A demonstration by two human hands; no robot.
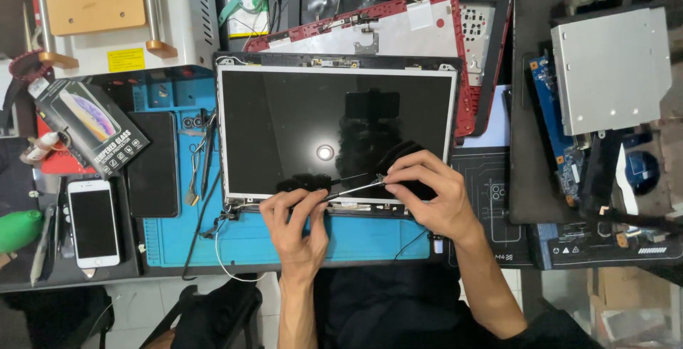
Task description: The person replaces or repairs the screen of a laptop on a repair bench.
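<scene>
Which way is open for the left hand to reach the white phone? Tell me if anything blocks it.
Probably yes. The left hand rests at the laptop screen's lower edge, and the white phone lies face up further left. Between them are only the flat blue mat and a dark slab, both low.

Phone point(93, 222) left of screen panel point(334, 132)

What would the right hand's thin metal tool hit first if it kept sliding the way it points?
The right hand aims its thin metal tool leftward along the glossy black laptop screen panel; it would probably meet the left hand's fingertips first, though depth is unclear.
</scene>
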